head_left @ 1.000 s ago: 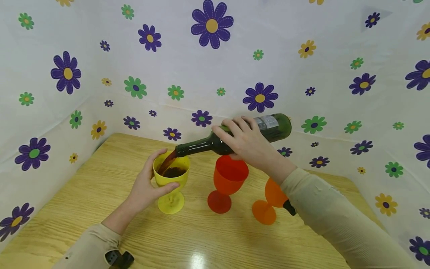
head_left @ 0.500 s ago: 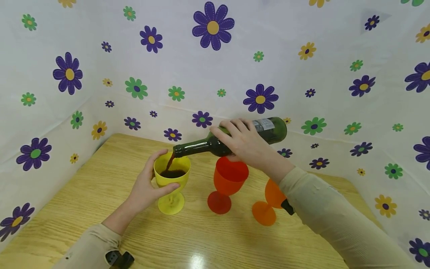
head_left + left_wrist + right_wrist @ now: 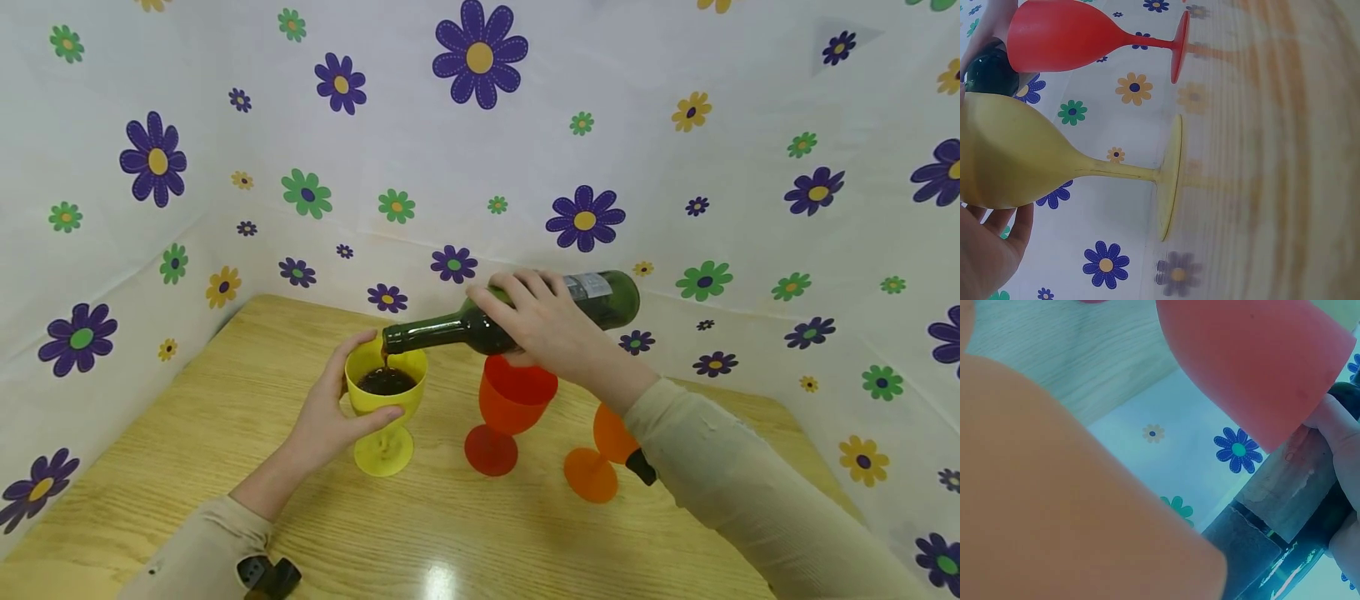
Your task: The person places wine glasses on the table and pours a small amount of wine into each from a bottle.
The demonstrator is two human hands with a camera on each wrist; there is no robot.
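Eased down at its base since the earlier head pictures, the bottle [image 3: 480, 331] lies closer to level, and the stream [image 3: 386, 359] from it has thinned. All this is over a wood-grained table [image 3: 420, 533]. Above it the bottle's long axis runs from its base on the right to its mouth at left, over the far side of the yellow goblet [image 3: 382, 402]; whether mouth and rim touch cannot be told. The red goblet [image 3: 510, 412] stands below the bottle's body, the orange goblet [image 3: 612, 437] farther right, partly behind the right sleeve [image 3: 720, 467]. Well back from the mouth, the right hand [image 3: 546, 321] grips the body, fingers curled over it. Nearer is the left hand [image 3: 327, 417], wrapped partway round the yellow bowl, thumb across its front. Dark liquid [image 3: 386, 382] sits inside, with the stream dropping into it.
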